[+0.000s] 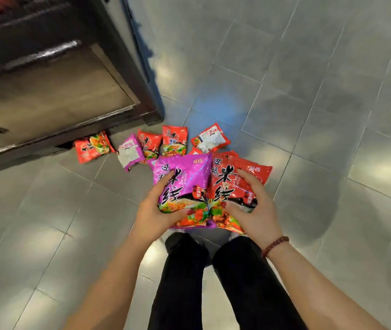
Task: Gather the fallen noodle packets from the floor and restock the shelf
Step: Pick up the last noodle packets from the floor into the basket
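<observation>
My left hand (157, 210) grips a purple noodle packet (185, 172) and my right hand (252, 203) grips a red noodle packet (227, 179); both packets are held side by side above the floor, in front of my legs. More packets lie on the tiles beyond them: a red one (93, 146) half under the shelf's base, a purple one (129, 152) face down, two red ones (149, 142) (174, 139) face up, and a red one (210, 138) face down. Others are partly hidden behind the held packets.
The dark shelf unit (123, 67) stands at the upper left, its lowest board (46, 96) bare. Grey tiled floor (308, 115) spreads to the right and ahead. My black-trousered legs (213, 282) are below the hands.
</observation>
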The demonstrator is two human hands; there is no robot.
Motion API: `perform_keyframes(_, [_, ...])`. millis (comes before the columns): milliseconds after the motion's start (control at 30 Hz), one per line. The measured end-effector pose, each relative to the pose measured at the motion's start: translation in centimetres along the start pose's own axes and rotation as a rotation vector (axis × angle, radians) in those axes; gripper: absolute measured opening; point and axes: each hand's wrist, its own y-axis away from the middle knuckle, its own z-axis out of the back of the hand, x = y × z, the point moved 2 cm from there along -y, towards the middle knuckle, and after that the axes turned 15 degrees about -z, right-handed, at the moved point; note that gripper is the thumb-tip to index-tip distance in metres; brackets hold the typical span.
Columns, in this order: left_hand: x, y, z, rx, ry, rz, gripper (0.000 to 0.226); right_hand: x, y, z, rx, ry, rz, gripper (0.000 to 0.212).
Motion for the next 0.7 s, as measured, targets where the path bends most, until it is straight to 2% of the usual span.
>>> perform_keyframes(267, [-5.1,10.8,9.3,-0.280,0.144,0.038,0.084,9.9,8.7,-5.7,0.177,0.193,0.174,0.073])
perform_keyframes(467, [-5.2,18.7,18.7,-0.477,0.166,0.057,0.086,15.2,14.2,-14.6,0.365,0.251,0.311,0.071])
perform_keyframes(700, [-5.2,26.5,26.9,-0.845,0.181,0.052,0.088,20.1,18.6,-25.3,0.599,0.377,0.496,0.068])
